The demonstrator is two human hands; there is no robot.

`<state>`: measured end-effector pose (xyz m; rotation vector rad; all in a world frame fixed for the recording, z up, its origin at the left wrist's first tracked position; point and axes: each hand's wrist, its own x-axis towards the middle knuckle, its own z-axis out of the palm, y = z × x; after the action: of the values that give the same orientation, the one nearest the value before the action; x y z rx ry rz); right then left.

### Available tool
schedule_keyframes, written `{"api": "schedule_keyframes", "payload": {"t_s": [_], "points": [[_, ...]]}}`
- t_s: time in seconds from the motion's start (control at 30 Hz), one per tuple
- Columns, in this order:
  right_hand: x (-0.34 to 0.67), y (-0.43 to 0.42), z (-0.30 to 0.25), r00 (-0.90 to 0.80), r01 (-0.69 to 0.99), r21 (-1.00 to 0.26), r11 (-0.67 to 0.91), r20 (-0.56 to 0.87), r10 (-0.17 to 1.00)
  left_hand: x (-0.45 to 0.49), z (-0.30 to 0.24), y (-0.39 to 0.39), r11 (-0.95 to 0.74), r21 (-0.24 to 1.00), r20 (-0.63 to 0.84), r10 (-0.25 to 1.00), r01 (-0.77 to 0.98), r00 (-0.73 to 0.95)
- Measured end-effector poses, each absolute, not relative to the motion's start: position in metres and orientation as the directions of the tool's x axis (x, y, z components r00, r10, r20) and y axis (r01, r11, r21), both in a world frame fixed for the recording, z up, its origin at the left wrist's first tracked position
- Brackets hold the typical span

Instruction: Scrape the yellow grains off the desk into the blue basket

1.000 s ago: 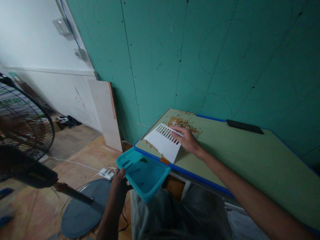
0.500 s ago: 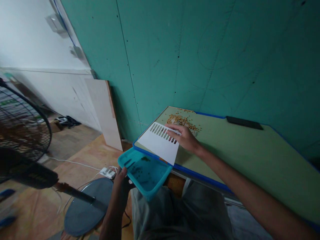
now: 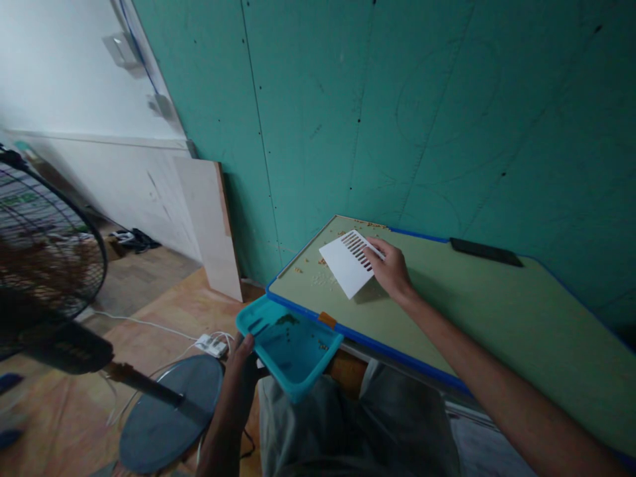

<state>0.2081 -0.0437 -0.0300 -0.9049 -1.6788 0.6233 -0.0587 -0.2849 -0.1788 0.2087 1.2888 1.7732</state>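
Note:
My right hand [image 3: 392, 270] grips a white slotted sheet [image 3: 344, 266] by its right edge, tilted over the pale green board [image 3: 477, 298]. Small yellow-brown kernels [image 3: 298, 270] lie scattered around and behind the sheet, and some are hidden by it. Tiny whitish bits [image 3: 324, 279] are spread on the board to its left. My left hand [image 3: 240, 352] holds a turquoise plastic tub [image 3: 301, 361] by its left rim, just below the board's blue front edge. A few kernels and a dark green patch show in the tub.
An orange clip [image 3: 326, 319] sits on the board's front edge, and a dark bar [image 3: 485, 252] lies along the back edge. A floor fan [image 3: 54, 285] and a power strip [image 3: 212, 345] stand on the left. A green wall [image 3: 308, 119] rises behind the board.
My right hand has drawn the slotted sheet back from the front edge, up and to the right, over the kernels. The front corner of the board and the orange clip now show.

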Motion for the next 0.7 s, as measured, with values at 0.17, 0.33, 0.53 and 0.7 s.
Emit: {"api": "schedule_keyframes", "payload": {"t_s": [0.17, 0.33, 0.53, 0.7], "points": [[0.213, -0.044, -0.023, -0.100, 0.337, -0.732, 0.592, 0.598, 0.795, -0.066, -0.190, -0.282, -0.031, 0.806, -0.403, 0.701, -0.591, -0.588], [0.216, -0.043, -0.022, -0.110, 0.379, -0.716, 0.586, 0.594, 0.797, -0.068, -0.193, -0.284, -0.023, 0.818, -0.355, 0.766, -0.574, -0.536], [0.209, -0.047, -0.029, -0.182, 0.344, -0.720, 0.603, 0.579, 0.795, -0.073, -0.200, -0.282, -0.015, 0.809, -0.391, 0.732, -0.587, -0.557], [0.205, -0.047, -0.033, -0.224, 0.288, -0.743, 0.604, 0.560, 0.797, -0.069, -0.196, -0.282, -0.041, 0.836, -0.346, 0.734, -0.547, -0.584]]}}
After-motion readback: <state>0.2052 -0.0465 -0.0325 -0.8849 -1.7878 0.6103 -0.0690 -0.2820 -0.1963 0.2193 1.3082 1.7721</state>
